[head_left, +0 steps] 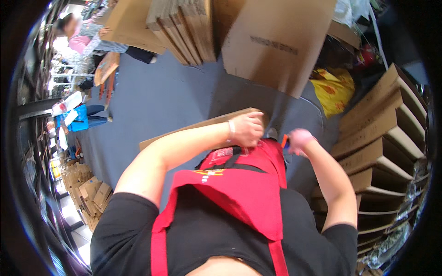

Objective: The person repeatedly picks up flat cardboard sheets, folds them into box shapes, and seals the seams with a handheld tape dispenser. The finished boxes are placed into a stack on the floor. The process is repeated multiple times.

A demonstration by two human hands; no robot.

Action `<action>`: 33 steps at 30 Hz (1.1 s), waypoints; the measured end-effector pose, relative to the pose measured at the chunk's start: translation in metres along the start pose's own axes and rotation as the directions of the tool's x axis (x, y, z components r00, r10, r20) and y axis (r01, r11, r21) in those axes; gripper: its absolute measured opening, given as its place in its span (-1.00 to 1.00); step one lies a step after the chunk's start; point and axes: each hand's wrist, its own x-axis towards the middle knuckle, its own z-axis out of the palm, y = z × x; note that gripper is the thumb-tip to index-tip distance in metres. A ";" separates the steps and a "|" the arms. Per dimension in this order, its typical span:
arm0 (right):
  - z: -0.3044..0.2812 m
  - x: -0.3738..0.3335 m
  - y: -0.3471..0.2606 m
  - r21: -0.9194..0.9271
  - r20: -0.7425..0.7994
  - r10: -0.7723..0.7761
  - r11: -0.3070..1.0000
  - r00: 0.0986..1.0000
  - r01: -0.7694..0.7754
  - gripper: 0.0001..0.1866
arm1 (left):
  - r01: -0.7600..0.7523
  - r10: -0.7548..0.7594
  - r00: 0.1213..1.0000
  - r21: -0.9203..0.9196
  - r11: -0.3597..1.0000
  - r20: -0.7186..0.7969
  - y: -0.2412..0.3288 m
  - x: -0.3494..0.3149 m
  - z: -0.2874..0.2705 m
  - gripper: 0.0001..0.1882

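Observation:
My left hand (247,129) has its fingers curled over the right end of a flat piece of cardboard (193,125), which stretches away to the left past my forearm. A pale band circles that wrist. To the right, beside the red apron (232,198), my right hand (301,140) is closed around a small orange-and-blue tool (285,140). The orange part sticks out on the side towards my left hand. My right fingers hide most of this tool, so its exact kind cannot be made out.
Folded cardboard (184,34) stands ahead, beside a large brown sheet (278,46). More cartons (373,124) line the right side, near a yellow bag (334,89). At left are two people (85,117), a wooden stool (107,69) and a heap of cardboard (87,188).

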 end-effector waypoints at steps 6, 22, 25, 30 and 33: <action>0.146 -0.029 0.016 0.493 -0.539 0.373 0.867 0.755 -0.077 -0.31 | 0.183 -0.194 0.941 0.065 0.981 0.278 0.008 0.033 0.002 -0.24; 0.180 -0.051 -0.379 0.444 -0.888 0.457 0.832 0.043 0.333 -0.24 | 0.296 -0.239 0.882 -0.872 -0.391 0.407 0.022 -0.156 -0.033 -0.62; 0.142 -0.055 -0.439 0.494 -0.870 0.451 0.797 0.201 0.349 -0.26 | 0.325 -0.217 0.868 -0.842 -0.430 0.446 0.004 -0.238 -0.053 -0.66; 0.131 -0.023 -0.466 0.441 -0.897 0.363 0.776 0.252 0.452 -0.21 | 0.164 -0.128 0.864 -0.513 -0.842 0.487 -0.018 -0.312 -0.051 -0.68; 0.125 -0.015 -0.485 0.392 -0.918 0.316 0.817 0.238 0.424 -0.20 | 0.201 -0.315 0.782 -0.696 -0.689 0.538 -0.016 -0.334 -0.043 -0.73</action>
